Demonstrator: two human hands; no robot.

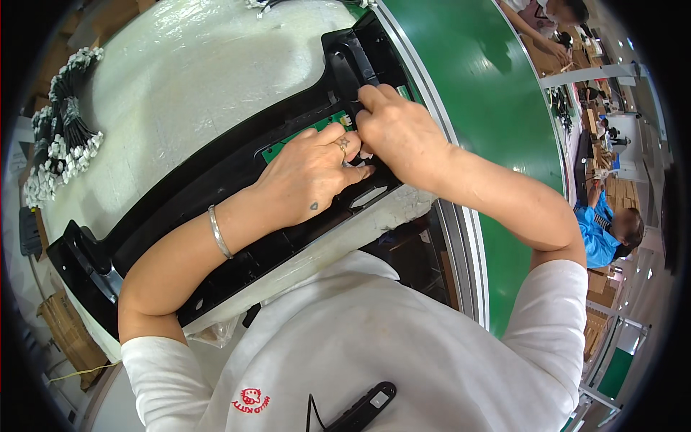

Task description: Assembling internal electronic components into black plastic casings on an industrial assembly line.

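1. at the centre of the frame, a long black moulded plastic housing lies slantwise on a white padded bench, with a small green circuit board seated in its recess
2. left hand lies flat over the board, fingers together, pressing down; best to keep that weight steady
3. right hand has its fingertips pinched on a small white connector at the board's upper edge; i judge a straight, square push seats it best
4. bundled white-tipped wire harnesses wait at the left; a green conveyor belt runs at the right
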